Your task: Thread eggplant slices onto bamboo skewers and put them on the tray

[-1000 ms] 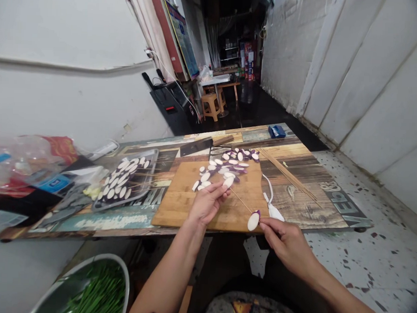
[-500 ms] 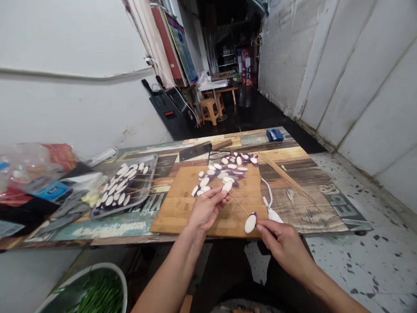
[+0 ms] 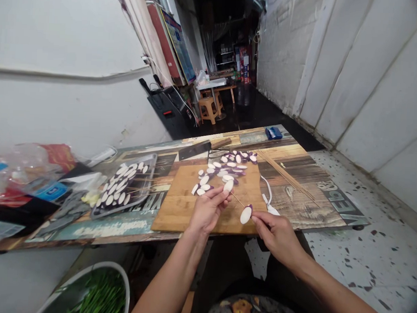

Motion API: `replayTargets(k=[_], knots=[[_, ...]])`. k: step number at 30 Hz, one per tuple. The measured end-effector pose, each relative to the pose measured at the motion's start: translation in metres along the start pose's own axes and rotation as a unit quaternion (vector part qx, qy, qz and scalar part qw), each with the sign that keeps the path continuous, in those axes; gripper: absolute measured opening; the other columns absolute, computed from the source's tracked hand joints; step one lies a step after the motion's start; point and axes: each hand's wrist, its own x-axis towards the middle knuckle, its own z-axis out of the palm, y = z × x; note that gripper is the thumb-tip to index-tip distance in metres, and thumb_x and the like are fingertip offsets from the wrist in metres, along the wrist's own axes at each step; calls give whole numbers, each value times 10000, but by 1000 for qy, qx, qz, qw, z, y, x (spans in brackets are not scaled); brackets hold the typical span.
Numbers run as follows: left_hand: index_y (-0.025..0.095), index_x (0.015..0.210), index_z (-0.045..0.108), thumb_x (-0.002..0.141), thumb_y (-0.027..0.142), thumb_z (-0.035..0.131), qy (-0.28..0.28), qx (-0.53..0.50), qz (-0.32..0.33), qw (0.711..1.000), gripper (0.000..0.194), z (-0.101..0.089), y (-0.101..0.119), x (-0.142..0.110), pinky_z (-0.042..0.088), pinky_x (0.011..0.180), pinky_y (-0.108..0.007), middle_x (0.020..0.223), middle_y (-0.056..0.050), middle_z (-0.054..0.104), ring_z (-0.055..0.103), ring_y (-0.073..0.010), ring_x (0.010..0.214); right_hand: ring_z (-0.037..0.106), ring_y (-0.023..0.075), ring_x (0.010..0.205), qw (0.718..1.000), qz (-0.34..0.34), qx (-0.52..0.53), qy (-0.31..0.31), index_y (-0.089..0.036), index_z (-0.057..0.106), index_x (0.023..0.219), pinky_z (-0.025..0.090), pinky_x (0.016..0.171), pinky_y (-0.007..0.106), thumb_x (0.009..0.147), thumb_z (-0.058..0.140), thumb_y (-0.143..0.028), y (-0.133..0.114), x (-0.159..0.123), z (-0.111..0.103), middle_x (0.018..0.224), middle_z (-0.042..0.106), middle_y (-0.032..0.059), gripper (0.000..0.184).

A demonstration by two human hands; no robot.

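My left hand (image 3: 210, 209) is closed, thumb and fingers pinching a pale oval eggplant slice (image 3: 228, 186) above the cutting board (image 3: 179, 210). From that slice a thin wooden skewer (image 3: 237, 199) slants down to a second, purple-edged eggplant slice (image 3: 246, 215). My right hand (image 3: 277, 234) pinches this second slice at its right edge; the fingertips hide where the skewer ends. More cut eggplant slices (image 3: 232, 165) lie loose across the board's far half. To the left, a clear tray (image 3: 149, 182) carries several skewers threaded with eggplant slices.
A cleaver (image 3: 195, 150) lies behind the board. Bare skewers (image 3: 286, 176) and a white cable (image 3: 269, 190) lie to its right, with a blue box (image 3: 273, 133) at the far corner. Plastic packaging (image 3: 26, 173) crowds the left end. Below stands a bowl (image 3: 127, 281) of green stalks.
My right hand has moved slightly left and up with its slice, shortening the skewer length showing between the two slices. My left hand keeps its pinch almost in place.
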Motion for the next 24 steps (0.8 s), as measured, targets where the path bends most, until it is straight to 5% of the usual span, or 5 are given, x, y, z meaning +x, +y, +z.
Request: replayTargets(k=[5,10,14,20,24], knots=[[76,769,682,522,153,772,-27,36,-15,999,274,10,-12,-9,396,498,-161,680,-61,643,527,-63,552,613,148,673,999,-30,-6,23,-199,681,934,442,629,232,863,430,-240,-3,13,6,785,685,22,263],[107,824,696,549,254,766,-11,117,55,992,319,10,-13,-10,316,470,-164,566,8,568,428,-37,502,633,147,773,998,-53,-7,43,-216,669,960,449,694,231,851,457,-208,0,21,5,905,692,8,238],[122,880,687,612,329,725,-28,161,66,984,342,5,-13,-7,253,438,-172,491,47,456,344,-32,464,634,136,723,998,-47,7,39,-205,674,932,461,675,224,851,466,-220,5,22,5,855,698,6,224],[104,782,683,585,349,738,-20,115,28,993,320,8,-27,-8,256,439,-174,524,26,479,354,-36,473,637,155,749,1000,-23,16,10,-191,677,958,484,695,249,841,476,-258,7,11,0,886,696,33,242],[105,746,686,569,349,747,-23,135,15,991,308,13,-37,-15,263,436,-180,567,2,534,359,-38,464,638,155,686,999,15,26,-22,-194,670,1007,498,634,235,846,445,-258,5,-3,-10,706,685,13,284]])
